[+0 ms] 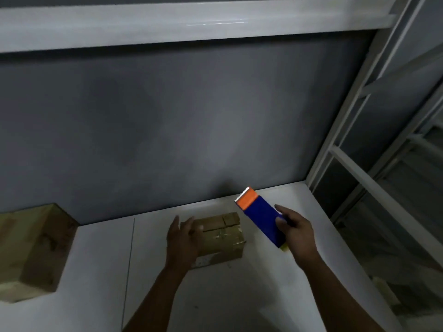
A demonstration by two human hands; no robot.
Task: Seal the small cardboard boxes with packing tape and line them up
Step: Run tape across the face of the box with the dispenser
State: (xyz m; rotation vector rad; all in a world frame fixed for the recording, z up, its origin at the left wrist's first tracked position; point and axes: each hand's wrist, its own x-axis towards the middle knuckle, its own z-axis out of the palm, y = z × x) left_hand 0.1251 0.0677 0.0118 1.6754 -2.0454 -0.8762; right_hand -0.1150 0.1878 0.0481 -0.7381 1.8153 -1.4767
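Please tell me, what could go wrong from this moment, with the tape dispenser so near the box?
1. The serrated blade of the tape dispenser is exposed, and the left hand lies flat on the small cardboard box; it might get nicked if the right hand brings the blade down there.
2. Only that flat hand steadies the box on the white surface, so it may slide when tape is pulled.

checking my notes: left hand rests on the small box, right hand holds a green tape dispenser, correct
Not green: the head view shows the tape dispenser is blue with an orange end. The left hand does rest on the small box, and the right hand holds the tape dispenser.
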